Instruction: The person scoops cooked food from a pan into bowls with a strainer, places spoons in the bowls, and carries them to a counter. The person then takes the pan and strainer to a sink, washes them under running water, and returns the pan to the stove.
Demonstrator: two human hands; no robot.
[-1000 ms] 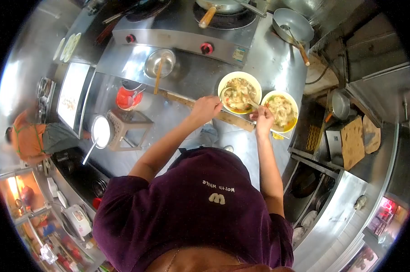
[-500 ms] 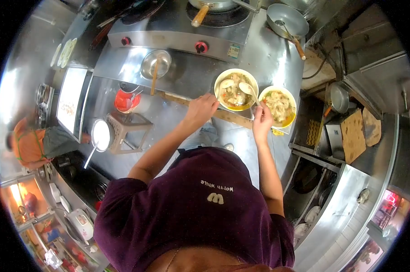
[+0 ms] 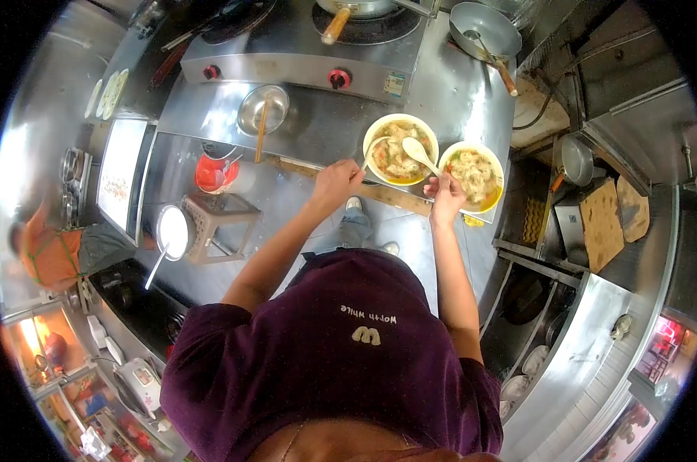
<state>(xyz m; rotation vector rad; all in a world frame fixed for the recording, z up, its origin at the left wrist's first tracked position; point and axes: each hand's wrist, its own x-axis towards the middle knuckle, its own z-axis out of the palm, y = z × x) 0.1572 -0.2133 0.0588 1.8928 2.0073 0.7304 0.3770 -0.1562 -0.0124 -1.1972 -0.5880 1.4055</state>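
Note:
A yellow-rimmed bowl (image 3: 401, 182) of soup with pale, lumpy pieces that look like dumplings stands at the counter's front edge. My left hand (image 3: 338, 186) is closed around the handle of a pale spoon (image 3: 370, 149), whose head dips into the soup at the left side. From the right, my right hand (image 3: 445, 195) pinches a second pale spoon (image 3: 419, 153); its head is over the soup, with the handle crossing the rim. Just beside that hand is another yellow bowl (image 3: 489, 206) with similar contents and green bits.
A steel bowl (image 3: 250, 108) with a wooden-handled tool lies left on the counter. Behind are the stove (image 3: 287, 73) and a grey pan (image 3: 472, 17). A stool (image 3: 219, 212) and red-lined bucket (image 3: 211, 174) stand left; another person (image 3: 52, 246) works farther left.
The left spoon has tipped and its head has sunk lower at the soup's left side. My right hand and its spoon have moved slightly down and left.

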